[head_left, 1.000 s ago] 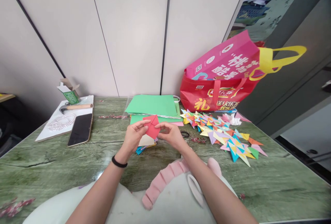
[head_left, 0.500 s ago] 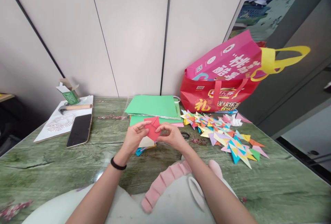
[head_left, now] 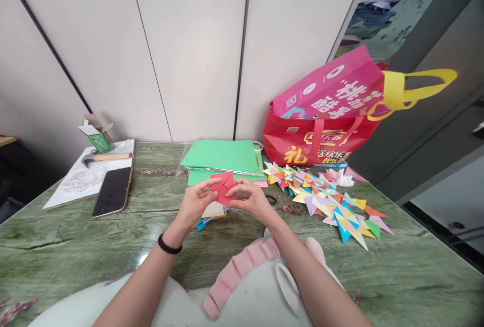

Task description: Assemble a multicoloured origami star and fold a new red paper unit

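A folded red paper [head_left: 224, 189] with crease lines is held up in front of me between both hands. My left hand [head_left: 195, 202] pinches its left edge between thumb and fingers. At its right edge, the thumb and fingers of my right hand [head_left: 251, 200] close on it. Just beneath lies a small pile of coloured paper squares [head_left: 212, 211], cream on top with blue below, partly hidden by the hands. Behind stands a stack of green paper [head_left: 221, 154].
Folded paper pieces [head_left: 321, 186] spread on the right before a red bag [head_left: 287, 138]. A phone [head_left: 112, 192], hammer [head_left: 109, 156], bead strands [head_left: 85, 180] and small box [head_left: 99, 135] sit left. A plush toy [head_left: 260, 286] lies under my forearms.
The red paper stays between both hands, with its lower part turned slightly. My right fingers have shifted a little along its right edge. The view has moved slightly.
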A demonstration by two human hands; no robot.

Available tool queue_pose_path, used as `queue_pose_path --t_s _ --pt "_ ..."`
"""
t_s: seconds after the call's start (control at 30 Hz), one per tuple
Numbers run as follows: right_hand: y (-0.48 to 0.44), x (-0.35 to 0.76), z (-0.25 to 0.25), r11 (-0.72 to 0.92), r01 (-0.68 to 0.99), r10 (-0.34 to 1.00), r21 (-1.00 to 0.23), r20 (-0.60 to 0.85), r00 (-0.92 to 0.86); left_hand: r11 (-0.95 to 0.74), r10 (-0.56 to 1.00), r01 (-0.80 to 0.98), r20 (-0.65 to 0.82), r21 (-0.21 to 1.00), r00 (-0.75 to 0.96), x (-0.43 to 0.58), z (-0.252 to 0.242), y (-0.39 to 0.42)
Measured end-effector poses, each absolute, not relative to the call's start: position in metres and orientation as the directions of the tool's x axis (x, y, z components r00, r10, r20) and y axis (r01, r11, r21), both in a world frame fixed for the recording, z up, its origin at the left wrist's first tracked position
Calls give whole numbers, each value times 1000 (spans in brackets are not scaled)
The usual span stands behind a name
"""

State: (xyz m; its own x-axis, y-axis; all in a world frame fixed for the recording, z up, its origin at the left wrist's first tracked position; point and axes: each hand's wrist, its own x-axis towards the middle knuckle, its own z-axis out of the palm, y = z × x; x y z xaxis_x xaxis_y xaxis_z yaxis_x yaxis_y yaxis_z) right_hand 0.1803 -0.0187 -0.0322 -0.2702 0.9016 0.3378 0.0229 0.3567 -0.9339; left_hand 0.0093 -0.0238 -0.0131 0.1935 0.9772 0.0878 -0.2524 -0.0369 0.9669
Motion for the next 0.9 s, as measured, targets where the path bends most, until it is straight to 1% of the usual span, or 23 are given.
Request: queue_pose_path --t_s 0.17,0.3,0.4,0.5,0.57,0.73,0.9 --pt "-19 181 -32 381 12 881 -925 359 -310 -17 985 -293 67 956 161 10 -11 -24" --pt "-19 181 -32 392 35 880 -919 363 -305 -37 983 -259 82 965 163 10 -12 -24" --pt "-18 178 -32 379 60 901 -923 353 -251 -55 981 -220 93 974 168 11 -15 -23" --pt "-16 175 -33 384 88 916 -919 368 -159 -79 978 -176 110 981 176 10 -17 -23" --pt "-16 173 -35 367 62 927 -928 359 -109 -90 979 -157 116 983 169 11 -17 -23" --pt "-15 170 -37 276 -91 957 -957 282 -69 -79 983 -165 104 983 150 14 -14 -25" --pt "-16 169 -36 279 -107 957 -954 286 -52 -55 986 -160 79 986 147 16 -15 -25"
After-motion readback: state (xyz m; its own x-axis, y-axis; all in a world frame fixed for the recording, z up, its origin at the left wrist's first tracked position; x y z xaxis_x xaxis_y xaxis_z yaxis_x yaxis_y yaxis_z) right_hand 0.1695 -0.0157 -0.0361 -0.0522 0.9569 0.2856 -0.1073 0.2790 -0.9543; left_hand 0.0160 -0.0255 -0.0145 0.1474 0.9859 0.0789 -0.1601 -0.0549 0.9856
